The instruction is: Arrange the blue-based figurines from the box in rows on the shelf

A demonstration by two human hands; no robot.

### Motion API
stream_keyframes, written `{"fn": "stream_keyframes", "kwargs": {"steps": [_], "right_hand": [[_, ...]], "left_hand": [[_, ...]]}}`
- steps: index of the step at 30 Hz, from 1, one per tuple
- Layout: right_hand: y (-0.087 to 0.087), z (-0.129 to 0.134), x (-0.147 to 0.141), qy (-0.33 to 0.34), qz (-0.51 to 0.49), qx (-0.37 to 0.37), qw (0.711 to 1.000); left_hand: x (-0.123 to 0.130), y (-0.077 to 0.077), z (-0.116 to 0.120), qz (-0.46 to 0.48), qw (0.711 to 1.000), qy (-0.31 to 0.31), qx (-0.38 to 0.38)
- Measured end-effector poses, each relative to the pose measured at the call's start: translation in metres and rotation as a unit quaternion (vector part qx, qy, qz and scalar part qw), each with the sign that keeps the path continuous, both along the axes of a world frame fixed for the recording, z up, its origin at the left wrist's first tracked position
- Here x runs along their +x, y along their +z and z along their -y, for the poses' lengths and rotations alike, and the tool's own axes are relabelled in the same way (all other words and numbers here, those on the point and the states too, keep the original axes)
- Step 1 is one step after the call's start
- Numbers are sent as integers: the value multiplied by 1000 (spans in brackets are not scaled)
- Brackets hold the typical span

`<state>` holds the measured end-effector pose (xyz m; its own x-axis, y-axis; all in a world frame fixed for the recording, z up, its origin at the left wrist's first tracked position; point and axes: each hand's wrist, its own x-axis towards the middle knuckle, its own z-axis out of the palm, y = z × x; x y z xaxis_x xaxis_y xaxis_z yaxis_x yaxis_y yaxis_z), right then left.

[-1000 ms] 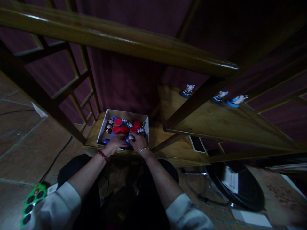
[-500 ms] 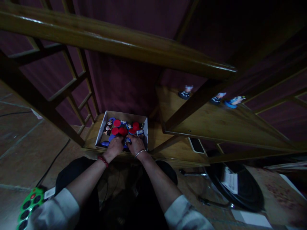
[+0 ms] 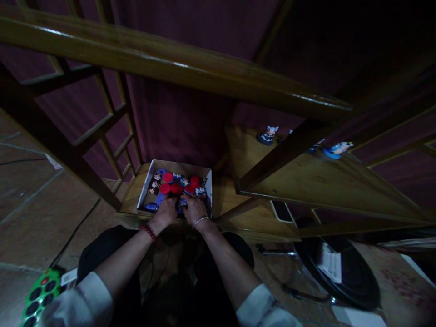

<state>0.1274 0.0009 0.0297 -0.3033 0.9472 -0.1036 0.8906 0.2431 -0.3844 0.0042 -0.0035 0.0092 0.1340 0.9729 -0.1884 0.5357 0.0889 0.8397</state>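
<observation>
A shallow white cardboard box (image 3: 185,167) sits on the low wooden shelf in front of me, filled with small toy figurines (image 3: 155,184) on round red and blue bases. Both hands reach over its near edge into the figurines. My left hand (image 3: 166,210), with a red beaded bracelet at the wrist, has curled fingers whose tips are hidden among the toys. My right hand (image 3: 194,208), wearing a silver bracelet, is closed at a small blue figurine (image 3: 182,203) between the two hands. A red round base (image 3: 176,189) lies just beyond the left fingers.
On the higher wooden shelf (image 3: 293,179) at right stand several figurines (image 3: 268,135). A phone (image 3: 282,211) lies on the lower shelf. A wooden rail (image 3: 177,68) crosses above my hands. A black round-seated stool (image 3: 357,277) and a green power strip (image 3: 39,297) are on the floor.
The view has shifted slightly, so the box and shelves appear a little lower and further right. Both hands stay in the box, in nearly the same pose.
</observation>
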Motion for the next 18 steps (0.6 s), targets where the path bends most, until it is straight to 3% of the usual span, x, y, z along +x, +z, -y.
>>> {"fn": "stream_keyframes", "kwargs": {"steps": [3, 11, 18], "right_hand": [[1, 0, -1, 6, 21, -5, 1000], [3, 2, -3, 25, 54, 13, 998], [1, 1, -5, 38, 83, 13, 996]], "left_hand": [[0, -1, -2, -65, 998, -21, 17], [-2, -6, -7, -49, 999, 5, 2], [-3, 1, -6, -87, 995, -39, 25]]}}
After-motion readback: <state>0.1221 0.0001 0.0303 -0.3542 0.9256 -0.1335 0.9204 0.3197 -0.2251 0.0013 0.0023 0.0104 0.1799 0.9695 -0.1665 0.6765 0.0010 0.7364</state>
